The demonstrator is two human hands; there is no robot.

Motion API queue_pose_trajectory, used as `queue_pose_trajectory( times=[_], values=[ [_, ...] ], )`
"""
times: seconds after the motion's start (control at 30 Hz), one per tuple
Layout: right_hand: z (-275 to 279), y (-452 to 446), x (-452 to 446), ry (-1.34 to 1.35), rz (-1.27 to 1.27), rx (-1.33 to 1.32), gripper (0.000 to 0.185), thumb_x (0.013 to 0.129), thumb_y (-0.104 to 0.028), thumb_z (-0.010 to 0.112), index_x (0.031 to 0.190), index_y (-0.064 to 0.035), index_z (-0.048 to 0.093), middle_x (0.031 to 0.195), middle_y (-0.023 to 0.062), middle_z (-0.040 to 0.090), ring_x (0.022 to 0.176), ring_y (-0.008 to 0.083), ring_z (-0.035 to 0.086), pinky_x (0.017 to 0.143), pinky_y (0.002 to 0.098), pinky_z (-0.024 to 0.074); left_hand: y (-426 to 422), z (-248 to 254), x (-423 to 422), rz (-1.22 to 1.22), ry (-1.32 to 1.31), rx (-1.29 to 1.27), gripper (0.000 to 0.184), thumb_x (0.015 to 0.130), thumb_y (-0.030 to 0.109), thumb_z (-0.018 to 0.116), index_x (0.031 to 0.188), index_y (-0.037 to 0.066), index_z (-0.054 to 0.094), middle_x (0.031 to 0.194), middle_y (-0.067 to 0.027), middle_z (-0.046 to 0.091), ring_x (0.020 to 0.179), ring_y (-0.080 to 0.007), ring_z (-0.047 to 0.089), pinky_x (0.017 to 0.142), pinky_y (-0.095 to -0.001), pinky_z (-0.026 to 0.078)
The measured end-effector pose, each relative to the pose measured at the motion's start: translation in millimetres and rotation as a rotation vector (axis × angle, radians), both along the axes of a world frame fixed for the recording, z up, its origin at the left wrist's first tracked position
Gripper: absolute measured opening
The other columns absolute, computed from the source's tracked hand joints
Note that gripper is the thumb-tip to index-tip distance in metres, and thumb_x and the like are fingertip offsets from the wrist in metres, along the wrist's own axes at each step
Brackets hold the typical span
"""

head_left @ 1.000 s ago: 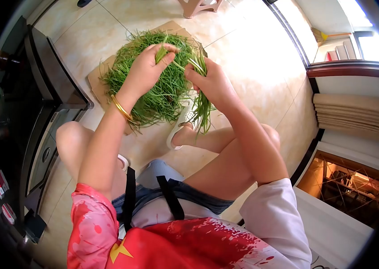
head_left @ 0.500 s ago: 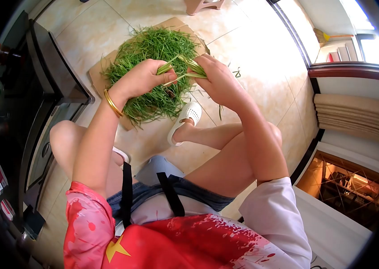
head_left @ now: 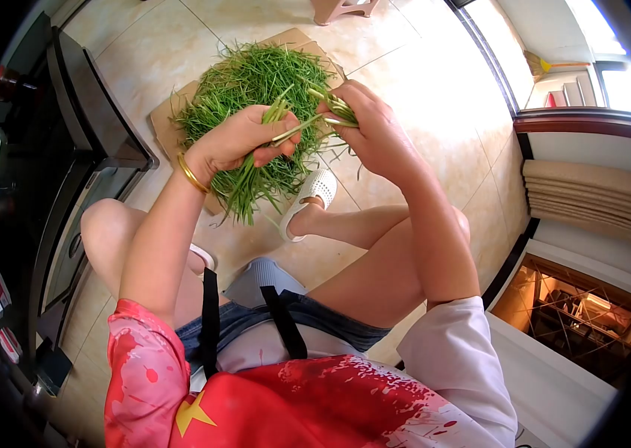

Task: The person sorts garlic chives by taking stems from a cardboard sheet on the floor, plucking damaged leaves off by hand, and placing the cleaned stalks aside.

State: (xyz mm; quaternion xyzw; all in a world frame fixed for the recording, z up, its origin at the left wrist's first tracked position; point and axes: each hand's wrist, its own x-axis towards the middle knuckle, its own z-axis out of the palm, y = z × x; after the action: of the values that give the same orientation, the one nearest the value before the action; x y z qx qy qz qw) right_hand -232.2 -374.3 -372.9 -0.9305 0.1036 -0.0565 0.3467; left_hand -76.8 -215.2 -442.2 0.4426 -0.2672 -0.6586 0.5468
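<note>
- Since half a second ago, the left hand (head_left: 254, 138) has shifted slightly right and down in the frame, and long green leaves now hang below it; the right hand (head_left: 376, 131) has edged a little to the right.
- Two bare hands, one person's, are raised at upper centre, apart from each other with a small gap between.
- One left bunch (head_left: 248, 187) of thin green stalks is gripped in the left hand, pale ends up, leaves trailing downward.
- One right bunch (head_left: 341, 112) is closed in the right hand, its pale ends pointing left.
- One single stem (head_left: 297, 128) slants up from the left thumb towards the right hand; whether the right fingers touch it cannot be told.
- One large heap (head_left: 255, 78) of the same greens, too many to count, lies at upper centre, behind and around the left hand.
- One piece of cardboard (head_left: 164, 121) shows beneath the heap, on a tiled floor (head_left: 420, 82).
- Two white shoes (head_left: 318, 185), one in full at centre, one partly hidden to its left.
- One gold bracelet (head_left: 193, 173) on the left wrist.
- Two black straps (head_left: 211, 321) at lower centre.
- One pink stool (head_left: 344, 9), cut off by the top edge.
</note>
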Motion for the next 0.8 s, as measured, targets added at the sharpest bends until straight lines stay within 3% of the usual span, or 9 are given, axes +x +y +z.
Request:
queue_pose_trajectory(
  times=[0.33, 0.57, 0.67, 0.73, 0.8],
  values=[
    [-7.4, -7.1, 3.5, -0.010, -0.205, 0.097, 0.021, 0.087, -0.016, 0.059, 0.099, 0.0003, 0.054, 0.091, 0.0212, 0.061, 0.090, 0.0397, 0.058, 0.077, 0.0422, 0.0458, -13.1, -7.1, -7.1, 0.232, 0.115, 0.006, 0.023, 0.095, 0.027, 0.055, 0.084, 0.007, 0.054, 0.062, 0.0051, 0.047, 0.046, -0.0026, 0.036, 0.043, -0.0191, 0.031],
    [-17.1, -19.6, 9.2, -0.028, -0.302, 0.141, 0.027, 0.088, -0.020, 0.059, 0.101, 0.0024, 0.053, 0.090, 0.0238, 0.062, 0.086, 0.0414, 0.058, 0.075, 0.0439, 0.0455, -27.3, -6.3, -9.1, 0.261, 0.192, -0.046, 0.022, 0.096, 0.029, 0.053, 0.087, 0.009, 0.053, 0.068, 0.0057, 0.048, 0.049, -0.0023, 0.036, 0.043, -0.0182, 0.030],
    [-7.9, -11.4, 9.6, 0.083, -0.337, 0.245, 0.028, 0.087, -0.020, 0.060, 0.101, 0.0030, 0.053, 0.091, 0.0246, 0.061, 0.088, 0.0418, 0.058, 0.075, 0.0442, 0.0452, -34.0, -18.7, -9.4, 0.323, 0.111, -0.062, 0.024, 0.094, 0.030, 0.056, 0.088, 0.006, 0.055, 0.067, 0.0030, 0.051, 0.051, -0.0057, 0.042, 0.046, -0.0225, 0.035],
    [-12.9, -8.6, 9.9, 0.044, -0.312, 0.159, 0.028, 0.087, -0.020, 0.059, 0.101, 0.0028, 0.053, 0.092, 0.0243, 0.061, 0.088, 0.0404, 0.058, 0.076, 0.0440, 0.0451, -42.3, -25.4, -15.5, 0.444, -0.711, 0.088, 0.022, 0.092, 0.029, 0.059, 0.088, 0.008, 0.055, 0.067, 0.0056, 0.046, 0.053, -0.0031, 0.040, 0.046, -0.0206, 0.032],
    [-19.7, -8.2, 11.2, 0.043, -0.340, 0.145, 0.027, 0.087, -0.019, 0.060, 0.101, 0.0032, 0.053, 0.093, 0.0247, 0.061, 0.089, 0.0404, 0.058, 0.077, 0.0437, 0.0451, -46.6, -27.6, -15.3, 0.493, -0.848, 0.027, 0.024, 0.089, 0.030, 0.065, 0.089, 0.007, 0.058, 0.068, 0.0049, 0.046, 0.058, -0.0044, 0.041, 0.051, -0.0221, 0.034]
  ],
)
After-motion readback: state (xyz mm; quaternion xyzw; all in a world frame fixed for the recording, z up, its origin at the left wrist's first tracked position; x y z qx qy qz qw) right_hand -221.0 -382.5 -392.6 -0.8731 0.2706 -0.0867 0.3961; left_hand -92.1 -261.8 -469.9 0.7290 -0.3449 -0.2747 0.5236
